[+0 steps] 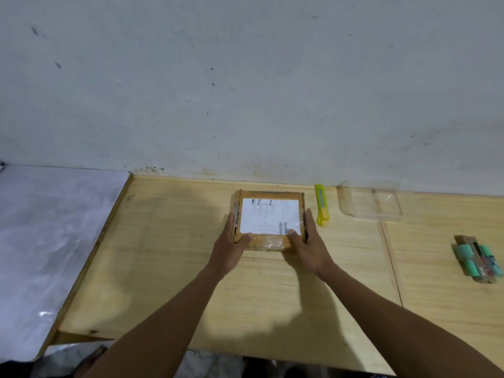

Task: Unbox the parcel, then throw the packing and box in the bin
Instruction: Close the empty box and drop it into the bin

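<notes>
A small flat cardboard parcel [268,218] with a white shipping label and clear tape lies on the wooden table [169,255] near the wall. My left hand [231,248] grips its left side, thumb on the front left corner. My right hand [308,245] grips its right side, thumb on the label's lower right corner. Both hands hold the parcel, which looks closed. No bin is in view.
A yellow utility knife [321,205] lies just right of the parcel. Further right stands a clear plastic tray [369,200] by the wall. A bundle of green cells [477,259] sits at the far right. A white marbled surface [46,241] adjoins the table's left edge.
</notes>
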Demonstrator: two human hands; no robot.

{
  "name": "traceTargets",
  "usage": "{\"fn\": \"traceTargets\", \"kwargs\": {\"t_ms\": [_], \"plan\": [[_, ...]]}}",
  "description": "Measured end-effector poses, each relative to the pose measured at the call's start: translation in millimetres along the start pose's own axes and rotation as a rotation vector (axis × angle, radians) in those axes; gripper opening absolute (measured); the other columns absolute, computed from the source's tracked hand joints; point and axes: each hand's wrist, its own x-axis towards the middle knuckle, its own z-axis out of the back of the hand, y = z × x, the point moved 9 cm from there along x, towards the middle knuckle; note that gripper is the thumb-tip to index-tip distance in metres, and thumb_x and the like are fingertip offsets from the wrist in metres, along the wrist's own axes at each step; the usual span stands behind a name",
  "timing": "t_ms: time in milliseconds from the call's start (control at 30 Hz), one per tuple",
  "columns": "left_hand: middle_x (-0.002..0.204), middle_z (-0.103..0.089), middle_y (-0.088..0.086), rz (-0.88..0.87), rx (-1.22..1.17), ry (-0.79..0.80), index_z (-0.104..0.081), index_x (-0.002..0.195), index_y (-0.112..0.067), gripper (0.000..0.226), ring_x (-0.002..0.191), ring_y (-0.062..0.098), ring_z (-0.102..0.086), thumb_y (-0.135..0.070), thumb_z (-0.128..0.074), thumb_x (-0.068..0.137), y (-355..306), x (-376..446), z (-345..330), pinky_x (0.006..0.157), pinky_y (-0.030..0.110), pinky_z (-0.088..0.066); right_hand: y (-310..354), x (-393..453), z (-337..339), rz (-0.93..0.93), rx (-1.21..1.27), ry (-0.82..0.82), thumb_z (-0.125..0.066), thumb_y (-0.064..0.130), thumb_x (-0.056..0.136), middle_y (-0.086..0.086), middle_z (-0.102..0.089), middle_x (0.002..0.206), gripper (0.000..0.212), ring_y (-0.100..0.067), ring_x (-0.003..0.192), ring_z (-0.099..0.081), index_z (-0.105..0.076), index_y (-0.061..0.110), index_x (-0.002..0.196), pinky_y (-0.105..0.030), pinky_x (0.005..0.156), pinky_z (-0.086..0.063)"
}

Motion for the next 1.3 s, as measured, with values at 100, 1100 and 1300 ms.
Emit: {"fn": "traceTargets", "kwargs": {"t_ms": [100, 1100, 1300], "plan": [[0.141, -0.035, -0.022, -0.017, -0.021, -0.018, -0.011, 0.155, -0.031, 0.080, 0.127, -0.002, -0.033, -0.031, -0.062, 0.093, -3, 1, -4, 0.100, 0.020, -0.030, -1, 4, -1, -0.019, 0.027, -0.028, -0.052, 0.029, 0.098, 0.018, -0.040, 0.133, 0.077, -0.001, 0.119, -0.041, -0.001, 0.021, 0.155, -0.018, 0.097, -0.032], [0.137, -0.032, -0.011, -0.345, -0.080, 0.075, -0.023, 0.150, -0.037, 0.074, 0.127, -0.003, -0.032, -0.023, -0.064, 0.091, -52, -179, -130, 0.109, 0.021, -0.028, -56, -244, 121, 0.049, 0.154, -0.509, -0.057, 0.033, 0.095, 0.012, -0.018, 0.159, 0.074, 0.001, 0.139, -0.019, -0.012, 0.025, 0.154, -0.031, 0.118, -0.022], [0.133, -0.029, -0.011, -0.435, -0.054, 0.284, -0.023, 0.149, -0.036, 0.064, 0.129, 0.004, -0.031, -0.018, -0.055, 0.096, -44, -253, -199, 0.098, 0.010, -0.032, -119, -357, 144, -0.059, 0.231, -0.712, -0.053, 0.045, 0.093, 0.010, -0.027, 0.158, 0.070, -0.014, 0.141, -0.034, -0.011, 0.045, 0.149, -0.047, 0.112, -0.037]]}}
